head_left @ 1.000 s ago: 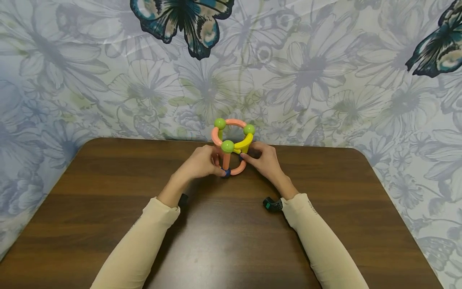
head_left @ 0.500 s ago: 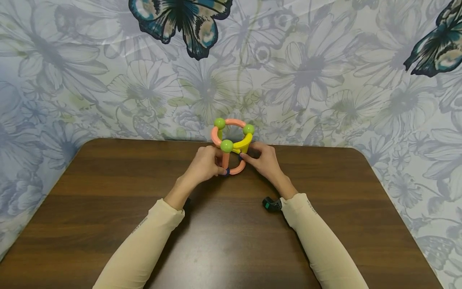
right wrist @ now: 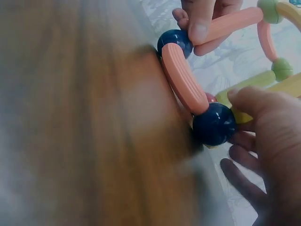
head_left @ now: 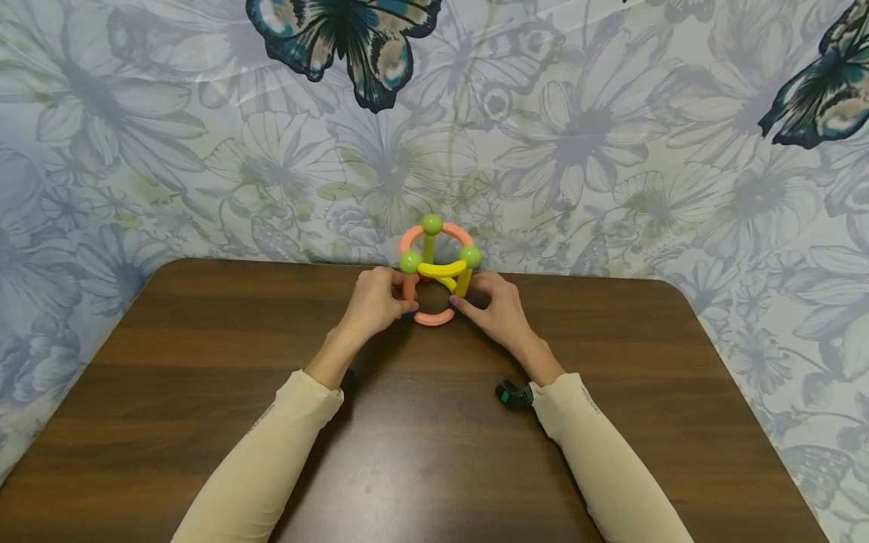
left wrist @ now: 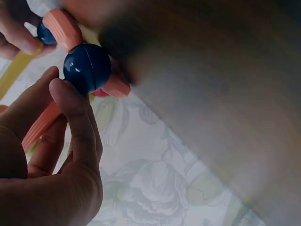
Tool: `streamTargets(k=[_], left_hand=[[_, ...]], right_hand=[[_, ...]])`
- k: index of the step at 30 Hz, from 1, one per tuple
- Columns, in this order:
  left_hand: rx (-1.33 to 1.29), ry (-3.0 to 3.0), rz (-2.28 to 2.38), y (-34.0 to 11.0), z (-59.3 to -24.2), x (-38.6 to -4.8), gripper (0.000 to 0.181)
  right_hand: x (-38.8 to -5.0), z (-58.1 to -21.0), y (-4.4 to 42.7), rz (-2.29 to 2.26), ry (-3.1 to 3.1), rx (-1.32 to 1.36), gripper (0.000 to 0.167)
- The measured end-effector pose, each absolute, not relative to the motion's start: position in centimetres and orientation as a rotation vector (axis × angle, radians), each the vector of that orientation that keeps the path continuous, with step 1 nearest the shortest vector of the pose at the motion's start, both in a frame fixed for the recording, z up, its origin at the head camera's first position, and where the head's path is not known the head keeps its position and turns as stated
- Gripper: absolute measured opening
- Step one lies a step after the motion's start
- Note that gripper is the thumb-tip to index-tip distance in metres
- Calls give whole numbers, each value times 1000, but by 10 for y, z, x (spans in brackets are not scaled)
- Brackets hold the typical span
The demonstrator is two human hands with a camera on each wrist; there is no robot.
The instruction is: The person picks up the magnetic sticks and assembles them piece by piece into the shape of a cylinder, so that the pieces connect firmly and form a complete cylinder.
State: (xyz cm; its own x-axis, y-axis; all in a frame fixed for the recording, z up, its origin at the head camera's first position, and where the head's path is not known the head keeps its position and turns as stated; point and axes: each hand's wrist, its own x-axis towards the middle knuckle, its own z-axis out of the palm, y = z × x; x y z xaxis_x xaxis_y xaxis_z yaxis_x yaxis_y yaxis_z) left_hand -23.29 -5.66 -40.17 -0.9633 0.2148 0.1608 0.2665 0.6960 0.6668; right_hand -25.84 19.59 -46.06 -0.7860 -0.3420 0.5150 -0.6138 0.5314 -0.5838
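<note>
A toy frame of balls and curved rods (head_left: 441,269) stands upright at the table's far edge. Green balls (head_left: 410,262) join salmon and yellow rods around its top. Below, a salmon curved rod (head_left: 434,320) runs between two navy balls. My left hand (head_left: 373,300) grips the frame's lower left corner; in the left wrist view its fingers surround a salmon rod beside a navy ball (left wrist: 87,69). On the other side, my right hand (head_left: 501,305) pinches the lower right corner, where a yellow rod meets a navy ball (right wrist: 214,124). Its fingers behind the frame are partly hidden.
The brown wooden table (head_left: 421,445) extends toward me and to both sides. Directly behind it hangs a floral wall covering (head_left: 577,151) with a large printed butterfly (head_left: 346,45). A black wrist device (head_left: 512,393) sits under the right wrist.
The frame has turned between my hands: its front green ball moved left, another green ball came to the back middle, and a yellow rod now faces me. My left hand shifted slightly left.
</note>
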Motion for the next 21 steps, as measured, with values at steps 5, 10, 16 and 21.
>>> streamTargets(k=[5,10,16,21], left_hand=[[-350,-2815,-1058,-59,-404,-235,19],[-318,-2815,-1045,-60,-405,-236,15],[-298,-2805,-1059,-59,-405,-236,13],[-312,-2787,-1076,-60,-405,-238,14]], right_hand=[[-252,-460,195,1179,-2387,906,21],[-248,-461,194,1210,-2385,918,22],[-247,-460,194,1183,-2418,900,24],[-247,-457,193,1157,-2435,897,23]])
